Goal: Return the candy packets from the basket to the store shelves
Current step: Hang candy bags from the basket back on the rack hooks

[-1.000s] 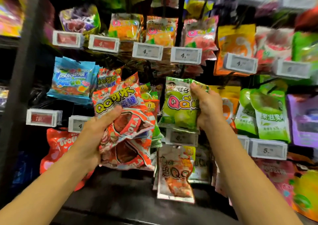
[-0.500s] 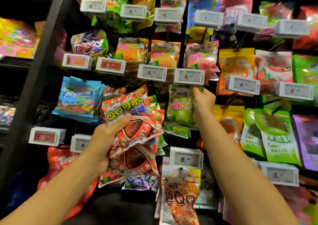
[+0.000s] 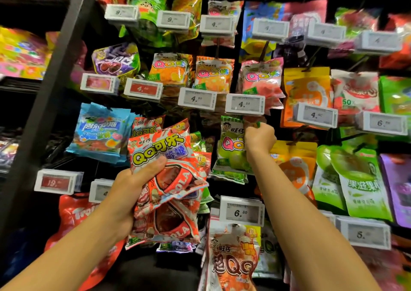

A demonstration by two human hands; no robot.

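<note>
Up at the pegs, my right hand [image 3: 259, 137] pinches the top edge of a green candy packet [image 3: 231, 148], just under a price tag [image 3: 244, 104]. Lower and to the left of it, my left hand [image 3: 131, 192] grips a bunch of red cola packets [image 3: 169, 179].

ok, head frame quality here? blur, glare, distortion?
Head view: centre sharp, the 6.50 tag readable; upper-right tags smeared; the left post leans from wide-angle warp; glare on the cola packets in the left hand; dark gaps between hooks.
</note>
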